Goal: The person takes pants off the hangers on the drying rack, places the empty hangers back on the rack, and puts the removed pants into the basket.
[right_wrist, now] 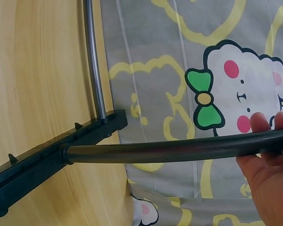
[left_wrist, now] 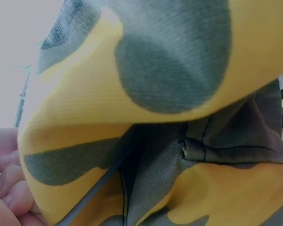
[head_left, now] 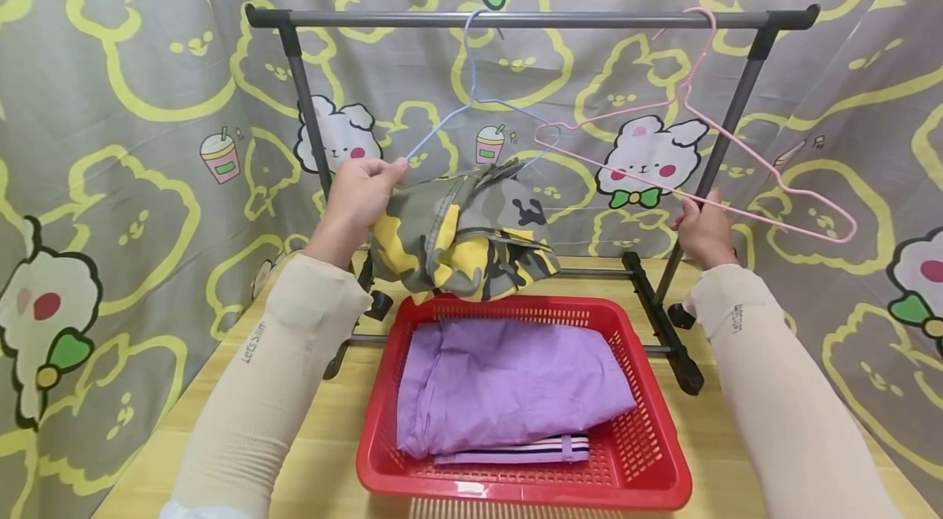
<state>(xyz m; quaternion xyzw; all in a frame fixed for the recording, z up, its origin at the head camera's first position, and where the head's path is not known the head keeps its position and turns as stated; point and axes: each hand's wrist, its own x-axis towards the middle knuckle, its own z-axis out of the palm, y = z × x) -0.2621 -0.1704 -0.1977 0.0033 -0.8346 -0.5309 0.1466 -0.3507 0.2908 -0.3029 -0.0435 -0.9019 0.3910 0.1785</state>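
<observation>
A blue wire clothes hanger (head_left: 471, 65) hangs by its hook from the dark metal clothes rack (head_left: 575, 20). My left hand (head_left: 361, 191) pinches its left end. A grey, yellow and black camouflage garment (head_left: 464, 236), bunched and folded, hangs at the hanger's lower part, beside that hand. In the left wrist view the camouflage cloth (left_wrist: 179, 61) fills most of the picture, with curled fingers (left_wrist: 16, 188) at its left edge. My right hand (head_left: 707, 232) grips the rack's right upright, and its fingers (right_wrist: 262, 123) curl over the pole (right_wrist: 179, 149) in the right wrist view.
A pink hanger (head_left: 626, 167) hangs on the right, passing in front of the right upright. Below the garment, a red plastic basket (head_left: 379, 421) holds a folded purple garment (head_left: 508, 388) with a striped band. The rack's black foot (head_left: 663, 339) stands on the wooden table (head_left: 309, 437). Patterned curtains (head_left: 162, 200) surround everything.
</observation>
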